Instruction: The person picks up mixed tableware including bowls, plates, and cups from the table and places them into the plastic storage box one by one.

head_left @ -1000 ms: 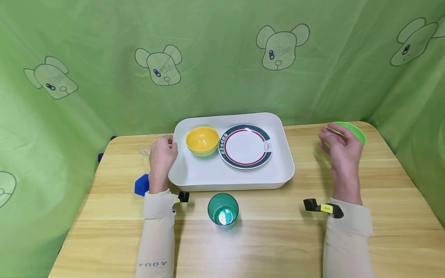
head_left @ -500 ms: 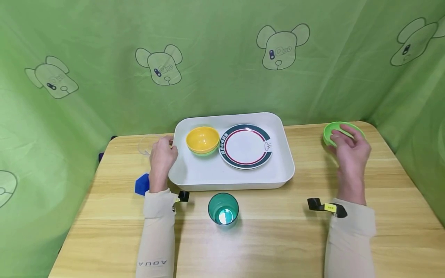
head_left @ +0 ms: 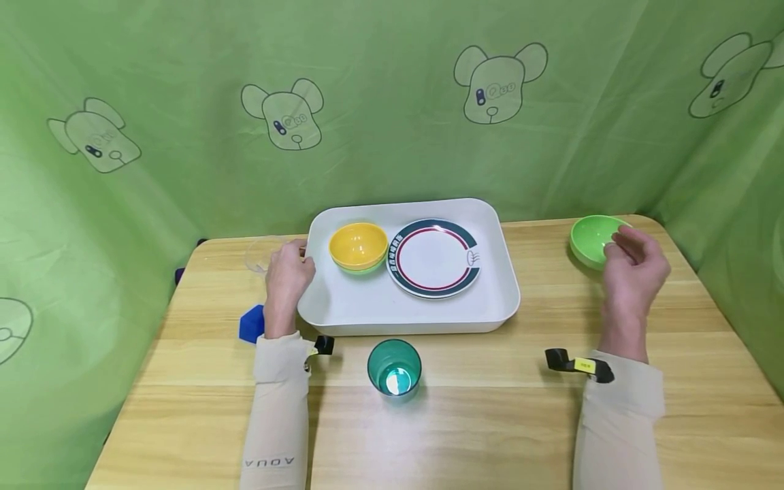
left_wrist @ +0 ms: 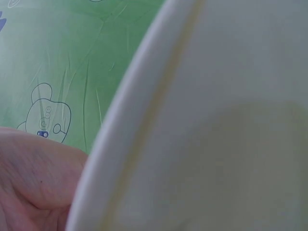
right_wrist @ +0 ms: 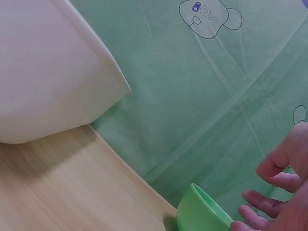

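Observation:
At the left end of the white tray, my left hand grips the rim with curled fingers. The left wrist view shows part of that hand against the outer side of the tray wall. A green bowl stands at the table's back right. My right hand is just to the right of this bowl and covers part of it. In the right wrist view, the loosely bent, spread fingers are beside the bowl's rim. Whether a fingertip touches it I cannot tell.
Inside the tray are a yellow bowl stacked on a green one, and a white plate with a dark green band. A teal cup stands in front. Left of the tray are a blue block and a clear round item.
My right hand has moved right and slightly toward me, across the green bowl, uncovering its left part. The left hand and the tray hold their place.

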{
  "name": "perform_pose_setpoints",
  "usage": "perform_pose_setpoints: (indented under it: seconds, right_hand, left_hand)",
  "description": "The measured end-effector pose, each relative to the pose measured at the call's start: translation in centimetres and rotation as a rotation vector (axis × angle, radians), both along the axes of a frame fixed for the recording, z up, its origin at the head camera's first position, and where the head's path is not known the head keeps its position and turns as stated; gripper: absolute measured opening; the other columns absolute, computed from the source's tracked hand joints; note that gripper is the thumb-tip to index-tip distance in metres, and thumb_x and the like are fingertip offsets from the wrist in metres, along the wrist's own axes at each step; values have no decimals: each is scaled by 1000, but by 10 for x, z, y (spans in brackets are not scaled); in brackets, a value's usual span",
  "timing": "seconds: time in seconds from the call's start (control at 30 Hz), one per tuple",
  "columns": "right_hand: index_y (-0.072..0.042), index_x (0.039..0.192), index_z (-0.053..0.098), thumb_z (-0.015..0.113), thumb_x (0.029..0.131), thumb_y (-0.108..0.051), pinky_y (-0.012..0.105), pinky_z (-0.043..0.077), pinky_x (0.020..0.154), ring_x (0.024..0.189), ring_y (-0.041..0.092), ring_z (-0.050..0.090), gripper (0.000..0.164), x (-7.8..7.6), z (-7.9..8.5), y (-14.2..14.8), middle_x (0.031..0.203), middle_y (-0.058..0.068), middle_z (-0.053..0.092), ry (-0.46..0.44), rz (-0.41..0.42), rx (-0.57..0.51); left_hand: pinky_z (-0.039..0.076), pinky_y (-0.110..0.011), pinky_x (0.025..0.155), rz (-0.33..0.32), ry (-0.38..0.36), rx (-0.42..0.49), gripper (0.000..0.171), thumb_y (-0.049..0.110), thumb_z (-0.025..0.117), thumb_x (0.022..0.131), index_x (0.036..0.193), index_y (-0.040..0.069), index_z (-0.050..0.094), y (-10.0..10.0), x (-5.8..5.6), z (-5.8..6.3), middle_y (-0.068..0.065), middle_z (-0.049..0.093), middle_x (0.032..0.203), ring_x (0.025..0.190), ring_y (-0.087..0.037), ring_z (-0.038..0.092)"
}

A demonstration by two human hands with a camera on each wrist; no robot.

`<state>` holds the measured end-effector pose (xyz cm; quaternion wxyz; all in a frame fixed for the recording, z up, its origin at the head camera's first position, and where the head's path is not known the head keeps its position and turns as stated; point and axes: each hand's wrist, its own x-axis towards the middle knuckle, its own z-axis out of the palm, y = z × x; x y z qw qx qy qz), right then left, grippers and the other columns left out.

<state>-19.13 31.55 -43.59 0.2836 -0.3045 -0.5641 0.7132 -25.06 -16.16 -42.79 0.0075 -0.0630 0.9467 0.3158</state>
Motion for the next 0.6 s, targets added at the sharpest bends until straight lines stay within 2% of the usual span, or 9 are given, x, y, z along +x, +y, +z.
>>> perform_pose_setpoints:
  seconds: [0.33, 0.5, 0.6]
  right_hand:
    - [-9, 127, 68, 56, 92, 13, 11, 43, 95, 108, 8, 52, 44, 1, -1, 8, 122, -1, 60, -58, -84, 26]
    - [-12, 133, 65, 55, 92, 12, 12, 37, 98, 115, 6, 46, 49, 4, -1, 9, 128, -5, 55, -94, -93, 35]
    - [-14, 135, 63, 55, 91, 11, 12, 35, 96, 119, 6, 42, 51, 5, -2, 10, 133, -7, 53, -119, -101, 37]
  left_hand:
    - [55, -52, 92, -7, 10, 5, 45, 1, 50, 97, 140, 1, 61, -1, 1, 0, -23, 68, 126, 115, -39, 64]
    - [54, -53, 92, -17, 13, 2, 49, -3, 48, 93, 140, 2, 62, -1, 1, 0, -23, 68, 126, 116, -40, 63]
    - [54, -53, 92, -22, 16, 2, 49, -4, 48, 92, 139, 2, 63, -2, 1, 0, -23, 68, 126, 116, -40, 63]
